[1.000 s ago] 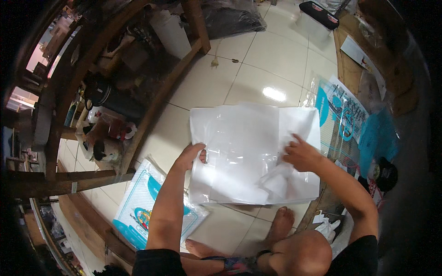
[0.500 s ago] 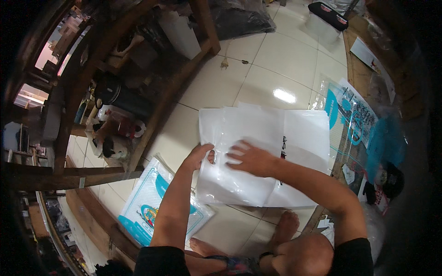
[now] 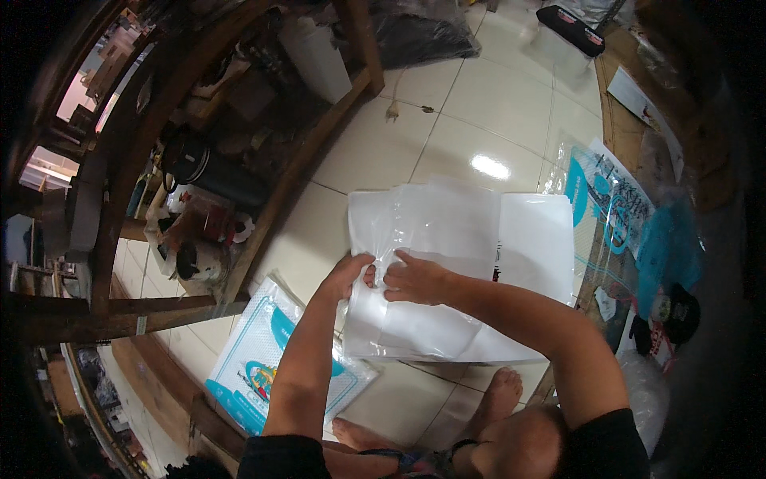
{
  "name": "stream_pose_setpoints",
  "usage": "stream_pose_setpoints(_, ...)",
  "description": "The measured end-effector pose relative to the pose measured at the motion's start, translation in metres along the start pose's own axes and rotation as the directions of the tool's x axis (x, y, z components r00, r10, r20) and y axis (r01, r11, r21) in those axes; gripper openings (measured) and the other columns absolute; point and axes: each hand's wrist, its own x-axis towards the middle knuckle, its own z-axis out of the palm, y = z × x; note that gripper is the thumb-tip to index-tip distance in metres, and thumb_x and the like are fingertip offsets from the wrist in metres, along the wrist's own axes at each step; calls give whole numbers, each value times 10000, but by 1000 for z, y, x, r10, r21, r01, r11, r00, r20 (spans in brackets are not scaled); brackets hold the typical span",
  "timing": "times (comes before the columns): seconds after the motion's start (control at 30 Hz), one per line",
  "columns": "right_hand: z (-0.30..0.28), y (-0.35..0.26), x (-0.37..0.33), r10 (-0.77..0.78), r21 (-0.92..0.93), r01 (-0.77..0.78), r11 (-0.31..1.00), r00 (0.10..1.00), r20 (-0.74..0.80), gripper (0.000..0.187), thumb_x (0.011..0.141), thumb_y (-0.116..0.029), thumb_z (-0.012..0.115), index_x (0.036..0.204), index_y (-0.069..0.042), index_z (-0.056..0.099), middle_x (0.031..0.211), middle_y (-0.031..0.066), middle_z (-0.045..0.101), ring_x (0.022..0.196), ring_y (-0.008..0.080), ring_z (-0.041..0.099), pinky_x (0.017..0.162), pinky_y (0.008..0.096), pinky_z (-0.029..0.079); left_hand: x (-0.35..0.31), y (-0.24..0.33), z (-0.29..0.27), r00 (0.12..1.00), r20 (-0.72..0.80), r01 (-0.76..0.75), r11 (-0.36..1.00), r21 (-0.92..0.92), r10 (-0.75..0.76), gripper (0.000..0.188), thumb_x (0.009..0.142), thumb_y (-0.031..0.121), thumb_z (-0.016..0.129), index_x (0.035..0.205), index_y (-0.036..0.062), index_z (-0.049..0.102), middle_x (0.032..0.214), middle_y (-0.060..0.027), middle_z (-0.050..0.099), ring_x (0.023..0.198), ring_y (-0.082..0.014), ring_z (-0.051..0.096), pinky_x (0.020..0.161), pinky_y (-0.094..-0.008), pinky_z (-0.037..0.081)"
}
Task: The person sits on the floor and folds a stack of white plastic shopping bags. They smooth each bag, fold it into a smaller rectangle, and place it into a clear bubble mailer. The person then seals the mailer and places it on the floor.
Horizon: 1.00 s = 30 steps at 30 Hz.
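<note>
A stack of white plastic bags (image 3: 536,231) with dark and red print lies spread flat on the floor in front of me. My left hand (image 3: 351,275) is closed on the left side of the top white plastic bag (image 3: 443,323), with fingertips showing at a gap in it. Right beside it, my right hand (image 3: 415,279) has its fingers curled down and pinches the same plastic, which puckers between the two hands. Part of the print is hidden by my right forearm.
Blue-and-white printed packs lie at the lower left (image 3: 263,363) and the right (image 3: 602,207). A wooden frame (image 3: 307,152) holding a black canister (image 3: 209,166) stands at left. A plug (image 3: 392,112) lies on the tiles; a black case (image 3: 570,30) rests on a box farther off.
My right hand has moved a little left and down, from open, blurred fingers over the plastic to a curled grip close to my left hand. The left hand stays in place.
</note>
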Motion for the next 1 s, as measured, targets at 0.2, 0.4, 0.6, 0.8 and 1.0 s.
stream_pose_setpoints(0.2,0,1,-8,70,-9,-70,998,988,136,152,886,-193,587,1037,-202,596,1004,18,566,1040,202,589,980,439,424,4,0,-1,999,45,-7,1000,-10,7,101,942,151,532,886,81,485,666,-20,454,543,-140,461,530,-308,439)
stream_pose_setpoints(0.4,-52,-6,-88,194,113,-209,971,972,131,94,860,-181,599,953,-168,606,925,6,581,953,179,597,864,356,446,9,-5,-7,997,78,5,999,-41,-2,105,927,124,530,877,74,452,693,-42,441,579,-161,433,573,-331,420)
stream_pose_setpoints(0.6,-114,-35,-225,464,7,-483,876,846,263,208,847,-178,590,1043,-186,659,954,3,609,1022,195,585,976,421,401,2,-3,-6,999,48,-16,999,-27,18,105,922,121,535,877,79,450,690,-46,445,576,-170,431,585,-332,428)
stream_pose_setpoints(0.8,-118,-76,-325,801,-169,-839,517,404,443,372,822,-190,634,1190,-131,628,1219,139,560,1134,301,552,1046,451,382,6,-1,-3,998,57,-23,999,31,21,130,924,172,551,894,67,481,698,-68,507,603,-209,514,623,-365,482)
stream_pose_setpoints(1.0,-53,-80,-353,950,578,-793,-190,1,314,682,873,-343,667,1420,-29,409,1357,252,482,1229,444,507,1041,485,414,-20,13,10,1000,-21,7,997,76,-5,159,901,181,563,963,34,569,756,-97,604,690,-242,619,681,-397,541)
